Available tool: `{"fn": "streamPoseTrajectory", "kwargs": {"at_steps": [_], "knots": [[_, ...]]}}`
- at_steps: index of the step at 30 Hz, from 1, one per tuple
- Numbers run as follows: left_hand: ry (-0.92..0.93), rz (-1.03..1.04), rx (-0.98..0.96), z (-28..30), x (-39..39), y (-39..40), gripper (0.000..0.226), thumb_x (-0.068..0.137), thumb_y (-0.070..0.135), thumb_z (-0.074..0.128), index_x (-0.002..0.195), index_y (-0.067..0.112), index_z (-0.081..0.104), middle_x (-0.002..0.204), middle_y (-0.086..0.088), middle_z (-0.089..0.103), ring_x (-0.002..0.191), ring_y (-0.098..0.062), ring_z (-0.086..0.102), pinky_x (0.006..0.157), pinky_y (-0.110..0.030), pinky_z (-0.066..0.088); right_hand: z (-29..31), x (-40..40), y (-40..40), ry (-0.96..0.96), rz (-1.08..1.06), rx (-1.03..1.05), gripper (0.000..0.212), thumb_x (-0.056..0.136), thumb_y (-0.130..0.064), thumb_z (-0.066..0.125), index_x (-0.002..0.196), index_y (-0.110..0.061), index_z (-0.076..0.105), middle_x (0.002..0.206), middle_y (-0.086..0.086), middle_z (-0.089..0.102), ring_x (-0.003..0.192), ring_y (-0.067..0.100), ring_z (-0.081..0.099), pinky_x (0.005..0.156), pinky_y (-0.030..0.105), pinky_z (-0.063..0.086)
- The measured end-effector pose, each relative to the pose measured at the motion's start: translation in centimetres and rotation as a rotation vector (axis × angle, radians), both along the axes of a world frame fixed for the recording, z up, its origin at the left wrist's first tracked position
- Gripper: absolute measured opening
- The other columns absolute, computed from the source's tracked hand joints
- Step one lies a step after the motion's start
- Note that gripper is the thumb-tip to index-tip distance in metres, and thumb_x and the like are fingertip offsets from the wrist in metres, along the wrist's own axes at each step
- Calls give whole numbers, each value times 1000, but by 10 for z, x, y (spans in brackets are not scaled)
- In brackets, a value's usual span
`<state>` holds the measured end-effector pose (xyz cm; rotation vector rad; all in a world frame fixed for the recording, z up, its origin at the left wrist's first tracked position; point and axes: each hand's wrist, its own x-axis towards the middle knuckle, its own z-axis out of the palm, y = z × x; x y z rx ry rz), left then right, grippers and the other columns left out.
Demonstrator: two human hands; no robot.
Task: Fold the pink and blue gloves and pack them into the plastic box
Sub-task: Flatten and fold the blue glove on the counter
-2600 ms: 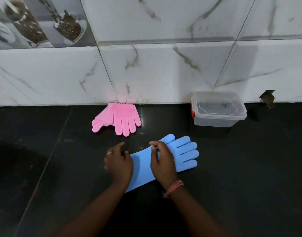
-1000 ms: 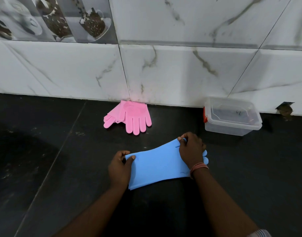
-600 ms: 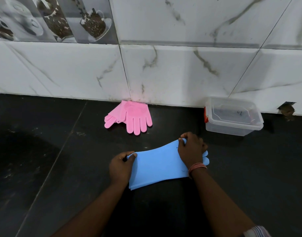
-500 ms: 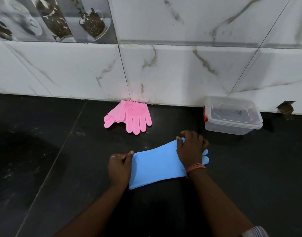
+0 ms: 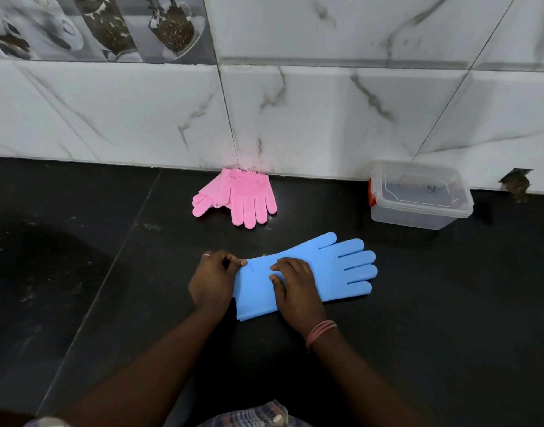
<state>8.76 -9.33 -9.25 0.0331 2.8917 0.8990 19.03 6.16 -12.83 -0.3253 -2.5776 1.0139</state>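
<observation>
The blue gloves (image 5: 335, 266) lie flat and stretched out on the black counter (image 5: 79, 272), fingers pointing right. My left hand (image 5: 212, 280) pinches the cuff corner at the left end. My right hand (image 5: 295, 288) rests palm down on the wrist part, fingers spread. The pink gloves (image 5: 243, 195) lie folded against the wall behind them, fingers toward me. A clear plastic box (image 5: 418, 195) with a red clip stands at the back right by the wall, with its lid on.
A white marble-tiled wall (image 5: 326, 118) runs along the back of the counter. A small damaged spot (image 5: 517, 183) sits at the wall's base right of the box.
My right hand has let go of the blue gloves' finger end and moved left onto the wrist part. The fingers now lie spread out flat. My left hand stays at the cuff.
</observation>
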Motion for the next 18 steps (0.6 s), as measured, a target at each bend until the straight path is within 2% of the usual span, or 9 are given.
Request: {"fn": "streamPoseTrajectory", "kwargs": {"at_steps": [2, 5, 6, 9, 11, 13, 15, 17, 18], "knots": [[22, -16, 2, 1, 2, 3, 21, 86, 50, 72, 86, 31, 65, 102, 4, 61, 81, -13, 61, 66, -33, 50, -1, 1, -2, 2, -26, -64, 17, 99, -20, 55, 114, -19, 64, 122, -3, 61, 120, 9, 48, 108, 30, 41], [16, -44, 3, -4, 7, 3, 38, 85, 50, 75, 111, 23, 66, 112, -3, 61, 102, -23, 62, 81, -38, 53, 12, -3, -2, 2, -91, -287, 26, 101, -27, 50, 126, -28, 57, 136, -15, 54, 130, -3, 44, 110, 15, 34], [11, -61, -30, -7, 8, 2, 40, 84, 49, 76, 113, 23, 67, 115, -6, 60, 107, -26, 60, 86, -39, 52, 16, -5, -2, 0, -96, -370, 30, 102, -27, 49, 132, -29, 55, 140, -19, 51, 132, -6, 43, 110, 12, 32], [-41, -72, -119, -9, 8, 1, 32, 82, 52, 77, 100, 28, 67, 121, -10, 58, 118, -32, 51, 93, -40, 46, 21, -7, -3, -61, -63, -561, 45, 103, -23, 47, 147, -32, 42, 152, -23, 41, 139, -5, 37, 115, 17, 30], [-122, -71, -186, -4, 2, 2, 26, 82, 54, 75, 91, 32, 65, 127, -8, 56, 125, -33, 47, 99, -40, 45, 18, -4, -4, -104, -37, -599, 53, 103, -18, 45, 152, -32, 34, 157, -22, 34, 143, -4, 31, 118, 22, 27], [-215, -94, -170, 3, -5, 5, 26, 82, 49, 76, 82, 30, 58, 115, -6, 60, 115, -31, 55, 97, -41, 49, 15, -2, -4, -123, -19, -611, 57, 102, -16, 45, 154, -33, 30, 158, -23, 30, 145, -6, 27, 120, 24, 25], [-318, -109, -46, 9, -9, 7, 30, 82, 37, 79, 81, 24, 52, 92, -4, 63, 90, -27, 61, 83, -41, 53, 14, -3, -2, -126, -20, -618, 58, 101, -17, 44, 155, -34, 29, 159, -23, 29, 145, -6, 26, 121, 26, 24], [-423, -70, 78, 18, -11, 6, 33, 81, 28, 83, 88, 16, 53, 85, -8, 62, 75, -23, 59, 66, -37, 49, 14, -3, 0, -133, -26, -628, 57, 101, -17, 45, 154, -34, 30, 158, -22, 31, 145, -4, 28, 123, 31, 25], [-508, -35, 175, 24, -12, 6, 33, 80, 25, 85, 95, 12, 58, 88, -10, 66, 76, -24, 63, 63, -35, 50, 16, -4, 0, -137, -26, -645, 57, 102, -17, 45, 154, -35, 31, 158, -22, 32, 145, -3, 29, 123, 33, 26]]}}
